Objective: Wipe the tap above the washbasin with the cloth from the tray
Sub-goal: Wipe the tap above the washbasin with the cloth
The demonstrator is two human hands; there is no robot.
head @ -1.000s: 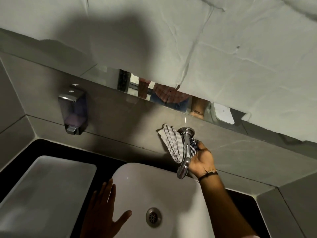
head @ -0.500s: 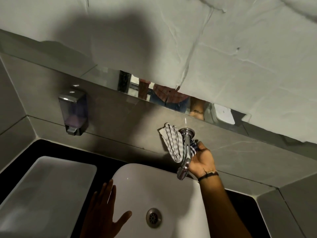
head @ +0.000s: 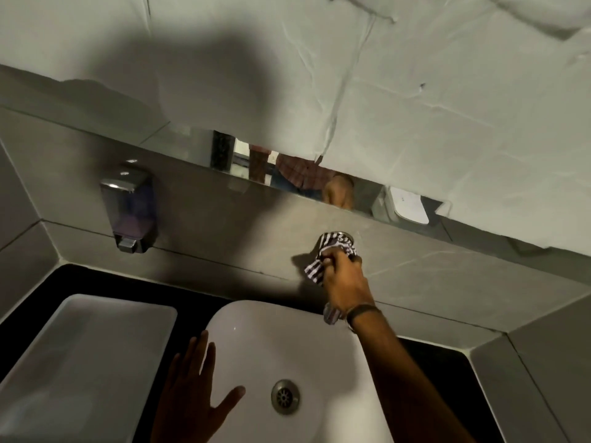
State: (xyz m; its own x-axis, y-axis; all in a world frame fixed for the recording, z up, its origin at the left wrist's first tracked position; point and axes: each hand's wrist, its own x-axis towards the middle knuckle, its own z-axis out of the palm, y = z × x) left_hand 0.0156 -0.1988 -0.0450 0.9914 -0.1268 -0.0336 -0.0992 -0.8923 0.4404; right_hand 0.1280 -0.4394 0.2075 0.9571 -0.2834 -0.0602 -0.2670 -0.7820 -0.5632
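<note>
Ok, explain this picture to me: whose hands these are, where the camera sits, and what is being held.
There is no machine here. A person wears a wide-angle camera on the head, looking forward and down, so both hands are their own. The right hand grips a striped cloth wrapped over the wall-mounted tap. The left hand lies open and flat on the rim of the white washbasin. A pale tray sits left of the basin, and a soap dispenser hangs on the tiled wall.
</note>
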